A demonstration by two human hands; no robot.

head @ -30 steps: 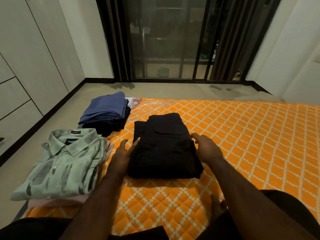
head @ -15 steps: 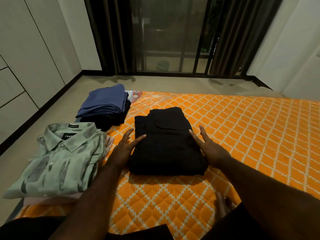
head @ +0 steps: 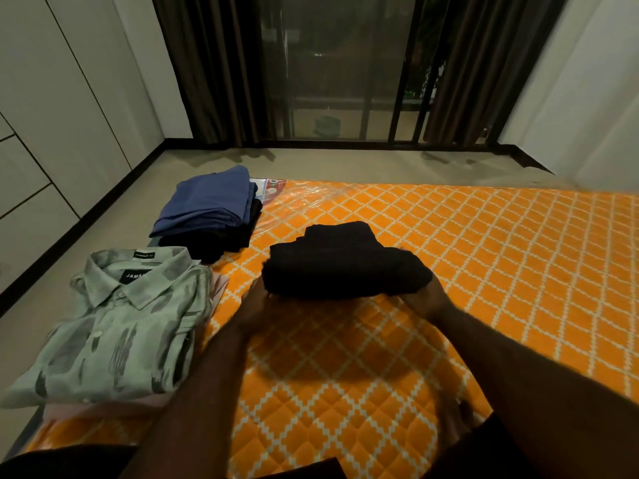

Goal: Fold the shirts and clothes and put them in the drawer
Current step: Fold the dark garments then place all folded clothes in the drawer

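Note:
A folded black garment (head: 342,261) is raised above the orange quilted mattress (head: 501,257), its shadow lying on the quilt below. My left hand (head: 254,302) holds its left underside and my right hand (head: 427,295) holds its right underside; the fingers of both are hidden beneath the cloth. A folded pale green patterned shirt (head: 114,323) lies on a pinkish folded piece at the mattress's left edge. Behind it sits a stack with a folded blue garment (head: 211,202) on top of dark clothes.
White cabinet fronts with drawer lines (head: 31,160) run along the left wall, across a strip of floor. Dark curtains and a barred glass door (head: 345,81) close the far side. The mattress stretches away to the right. My dark-clad knees fill the bottom edge.
Both hands slid from the garment's sides to under its front edge and lifted it off the mattress. The head camera came closer.

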